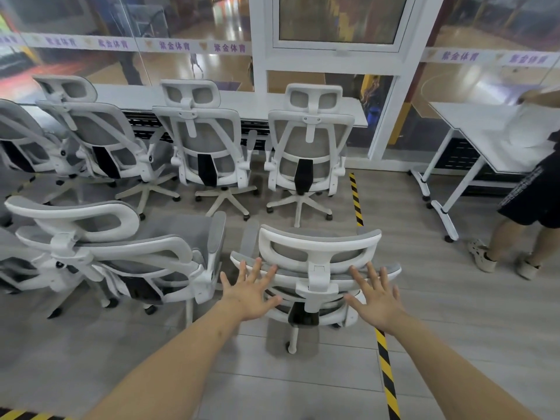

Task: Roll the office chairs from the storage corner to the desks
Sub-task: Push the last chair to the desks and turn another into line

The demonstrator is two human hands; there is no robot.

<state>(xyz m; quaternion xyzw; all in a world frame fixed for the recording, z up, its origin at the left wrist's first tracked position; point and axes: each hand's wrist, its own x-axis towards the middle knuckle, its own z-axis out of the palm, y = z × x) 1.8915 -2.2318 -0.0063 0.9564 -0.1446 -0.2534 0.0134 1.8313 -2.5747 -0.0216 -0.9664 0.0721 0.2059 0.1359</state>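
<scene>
Left hand point(251, 294) and right hand point(375, 298), fingers spread flat, reach the backrest of the nearest chair point(318, 262); whether they touch it is unclear.

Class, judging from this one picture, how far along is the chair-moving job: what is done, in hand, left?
Done: three chairs, such as the right desk chair, stand at the long desk. In hand: both open hands, left hand and right hand, reach the nearest chair. Left: this one and the neighbouring chair behind the row.
</scene>
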